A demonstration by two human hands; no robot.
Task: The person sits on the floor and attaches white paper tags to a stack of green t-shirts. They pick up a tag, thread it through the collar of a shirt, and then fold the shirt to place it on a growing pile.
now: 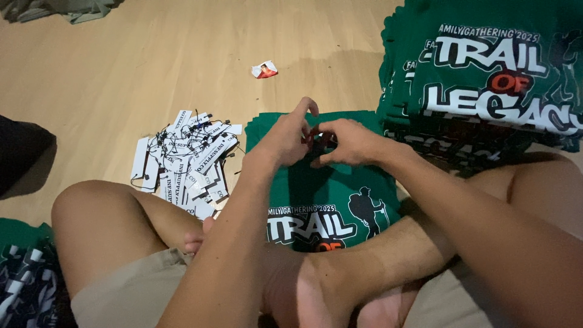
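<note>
Both hands meet at the collar of a green shirt (331, 182) spread on the floor (152, 61): the left hand (285, 136) and right hand (349, 143) pinch something small and dark there. Removed white tags (188, 161) lie heaped just beside, within easy reach; folded shirts (486, 79) are stacked on the right.

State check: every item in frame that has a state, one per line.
Left hand: pinching at the shirt's top edge, what it grips is hidden.
Right hand: fingertips meeting the left hand's, same spot.
Green printed shirt: folded flat on the floor, print up.
Stack of green shirts: folded, piled at the right.
White tags: loose heap on the floor.
Small red-and-white scrap: crumpled, lying alone.
</note>
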